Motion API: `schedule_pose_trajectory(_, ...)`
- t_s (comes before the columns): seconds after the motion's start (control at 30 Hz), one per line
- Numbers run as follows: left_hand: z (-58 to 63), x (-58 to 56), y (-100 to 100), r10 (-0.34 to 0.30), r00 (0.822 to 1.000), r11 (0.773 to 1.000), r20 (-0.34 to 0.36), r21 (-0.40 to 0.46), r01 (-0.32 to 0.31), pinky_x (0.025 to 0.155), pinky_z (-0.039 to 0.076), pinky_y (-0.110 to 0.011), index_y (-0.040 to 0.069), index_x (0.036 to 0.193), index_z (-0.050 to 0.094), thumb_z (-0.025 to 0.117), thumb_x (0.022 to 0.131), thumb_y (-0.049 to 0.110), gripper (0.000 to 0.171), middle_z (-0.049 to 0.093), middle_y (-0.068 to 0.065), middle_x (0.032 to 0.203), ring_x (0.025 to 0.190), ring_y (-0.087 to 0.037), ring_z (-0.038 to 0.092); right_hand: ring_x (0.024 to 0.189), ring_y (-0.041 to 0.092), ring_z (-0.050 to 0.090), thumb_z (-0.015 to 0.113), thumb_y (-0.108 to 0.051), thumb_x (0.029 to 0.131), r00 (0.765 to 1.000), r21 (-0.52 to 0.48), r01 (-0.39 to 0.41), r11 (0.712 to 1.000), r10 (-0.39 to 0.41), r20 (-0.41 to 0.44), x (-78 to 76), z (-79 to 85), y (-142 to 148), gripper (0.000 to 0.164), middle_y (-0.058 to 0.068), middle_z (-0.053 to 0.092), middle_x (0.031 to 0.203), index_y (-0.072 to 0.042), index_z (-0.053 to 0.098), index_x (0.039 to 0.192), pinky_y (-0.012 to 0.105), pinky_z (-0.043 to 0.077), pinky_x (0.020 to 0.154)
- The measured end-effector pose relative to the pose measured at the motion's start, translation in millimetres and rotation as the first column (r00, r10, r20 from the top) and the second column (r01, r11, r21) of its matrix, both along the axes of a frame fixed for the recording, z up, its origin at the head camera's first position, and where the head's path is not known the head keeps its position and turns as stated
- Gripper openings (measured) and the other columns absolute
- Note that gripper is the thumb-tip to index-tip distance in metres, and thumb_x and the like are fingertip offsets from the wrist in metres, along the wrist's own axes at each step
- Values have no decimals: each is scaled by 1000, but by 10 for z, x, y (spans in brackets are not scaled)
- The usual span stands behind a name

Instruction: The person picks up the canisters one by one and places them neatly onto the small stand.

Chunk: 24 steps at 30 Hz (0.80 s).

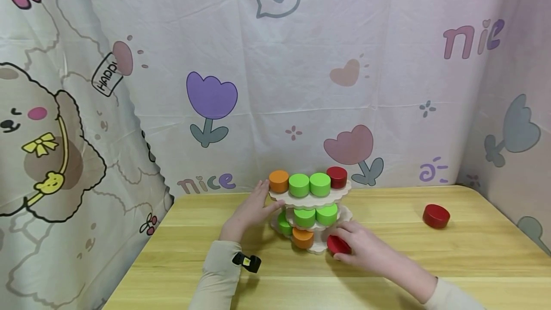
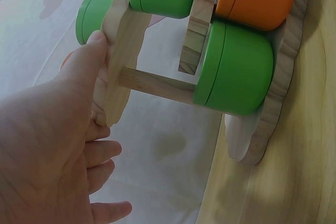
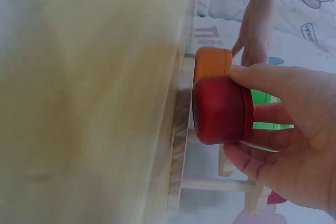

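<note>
A wooden stand of scalloped tiers [image 1: 311, 201] carries short, round-edged cylinder blocks. Along its top tier are an orange block [image 1: 279, 182], two green blocks [image 1: 299, 185] and a red block [image 1: 336, 177]. Lower down are more green blocks [image 2: 235, 69] and an orange block [image 1: 303, 238]. My left hand [image 1: 251, 212] holds the top tier's left edge, its thumb [image 2: 86, 59] against the wood and the other fingers partly hidden behind. With thumb and fingers, my right hand [image 3: 294, 129] grips a red block [image 3: 220, 109] at the bottom tier's front right, beside the orange one.
Another red block [image 1: 436, 216] lies apart on the right side of the wooden table [image 1: 181, 262]. Behind the table hangs a printed cloth [image 1: 275, 61], which also covers both sides. A black strap device [image 1: 247, 261] sits on the left wrist.
</note>
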<state>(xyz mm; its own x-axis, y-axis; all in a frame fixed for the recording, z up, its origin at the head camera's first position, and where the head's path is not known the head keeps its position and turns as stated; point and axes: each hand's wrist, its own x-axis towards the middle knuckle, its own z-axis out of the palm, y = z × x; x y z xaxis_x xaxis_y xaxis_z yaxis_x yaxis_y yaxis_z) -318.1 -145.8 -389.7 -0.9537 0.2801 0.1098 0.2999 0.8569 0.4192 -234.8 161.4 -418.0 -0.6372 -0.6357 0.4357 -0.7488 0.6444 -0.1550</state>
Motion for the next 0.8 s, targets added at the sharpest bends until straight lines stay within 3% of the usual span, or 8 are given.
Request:
schedule_pose_trajectory(0.33,-8,-10,-6,-8,1000,1000,-5,-4,8,125,16,-46,7,156,17,44,90,70,95,15,-11,164,154,-27,9,97,18,62,83,-19,74,997,29,-40,999,42,-60,8,-13,-86,42,4,65,109,-6,67,111,36,58,84)
schedule_pose_trajectory(0.6,-11,-18,-6,-12,1000,1000,-14,-7,12,125,16,-47,6,156,18,44,91,70,95,16,-12,164,153,-29,10,99,17,62,81,-18,75,999,14,-31,999,32,-29,1,-33,-104,39,3,64,111,-8,67,110,36,59,86)
schedule_pose_trajectory(0.8,-10,-15,-9,-10,1000,1000,-9,-10,10,125,17,-47,6,156,18,44,91,70,95,15,-12,164,153,-28,9,91,12,61,83,-13,74,1000,-9,-28,1000,28,-12,-4,-29,-109,32,1,62,104,-9,67,101,28,59,79)
